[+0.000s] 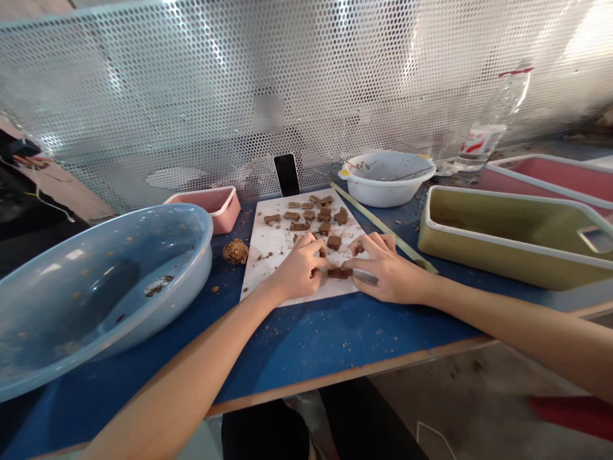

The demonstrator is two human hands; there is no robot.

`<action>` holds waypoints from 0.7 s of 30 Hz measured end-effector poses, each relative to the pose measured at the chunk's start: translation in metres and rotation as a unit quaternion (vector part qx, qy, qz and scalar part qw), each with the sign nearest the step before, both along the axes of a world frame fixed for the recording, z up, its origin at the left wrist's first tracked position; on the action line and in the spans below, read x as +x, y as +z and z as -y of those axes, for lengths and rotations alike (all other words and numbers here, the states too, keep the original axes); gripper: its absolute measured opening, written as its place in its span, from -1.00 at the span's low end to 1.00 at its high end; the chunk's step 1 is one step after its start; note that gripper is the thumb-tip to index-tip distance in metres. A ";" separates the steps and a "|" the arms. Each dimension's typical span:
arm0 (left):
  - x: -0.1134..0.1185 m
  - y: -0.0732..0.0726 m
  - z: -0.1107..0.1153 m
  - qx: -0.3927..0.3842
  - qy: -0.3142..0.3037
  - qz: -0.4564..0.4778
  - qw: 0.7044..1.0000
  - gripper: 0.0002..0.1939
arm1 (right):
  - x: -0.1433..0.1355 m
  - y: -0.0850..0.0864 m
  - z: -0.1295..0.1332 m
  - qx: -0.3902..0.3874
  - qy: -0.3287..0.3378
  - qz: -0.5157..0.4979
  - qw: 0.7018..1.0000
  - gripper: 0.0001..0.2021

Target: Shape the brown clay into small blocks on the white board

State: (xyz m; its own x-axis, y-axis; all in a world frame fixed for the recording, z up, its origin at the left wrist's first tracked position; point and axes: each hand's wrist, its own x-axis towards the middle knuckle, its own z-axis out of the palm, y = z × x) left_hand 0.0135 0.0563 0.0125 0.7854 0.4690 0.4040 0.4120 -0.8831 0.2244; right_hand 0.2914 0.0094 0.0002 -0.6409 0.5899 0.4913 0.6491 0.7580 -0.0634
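Note:
Between my two hands a small brown clay-like piece (340,273) lies near the front of a white board (263,255). My left hand (305,265) has its fingers curled, with the fingertips at the piece's left end. My right hand (380,268) touches the right end with thumb and forefinger, its other fingers bent. Just behind them is a squarish brown piece (334,242). Several more shaped brown pieces (309,216) stand or lie toward the back of the board, with crumbs around them. A rough brown lump (235,252) rests left of the board.
A large blue basin (191,281) fills the left, with a pink basket (225,217) behind. A phone (287,174) leans at the back. Rightward are a green strip (383,225), white basin (390,191), olive basket (507,249), pink basket (550,167) and bottle (495,121).

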 end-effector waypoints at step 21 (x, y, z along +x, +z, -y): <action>0.002 0.000 0.001 -0.007 0.002 0.015 1.000 -0.61 | -0.001 -0.004 -0.002 -0.039 -0.040 0.002 0.998 -0.72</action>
